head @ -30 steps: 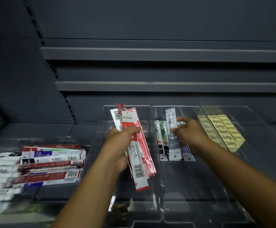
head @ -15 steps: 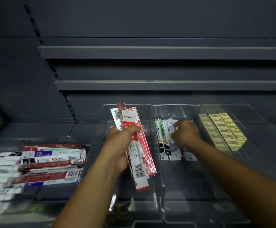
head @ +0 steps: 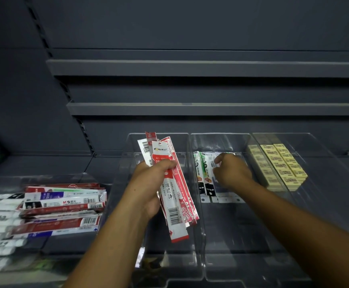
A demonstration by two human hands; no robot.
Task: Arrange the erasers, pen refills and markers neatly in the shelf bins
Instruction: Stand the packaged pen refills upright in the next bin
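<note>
Refill packs (head: 175,196): you're gripping bundle in left hand (head: 148,183) over left bin (head: 115,183), long axis running 11 to 5. Right hand (head: 231,173), nearer one, resting curled on middle-bin row (head: 203,177) at 3 o'clock; grip unclear.

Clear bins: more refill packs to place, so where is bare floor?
Bare: front half of the middle bin, nearer than the refill packs under the right hand; the neighbouring bin below the red packs in the left hand. Crowded: the left tray.
</note>
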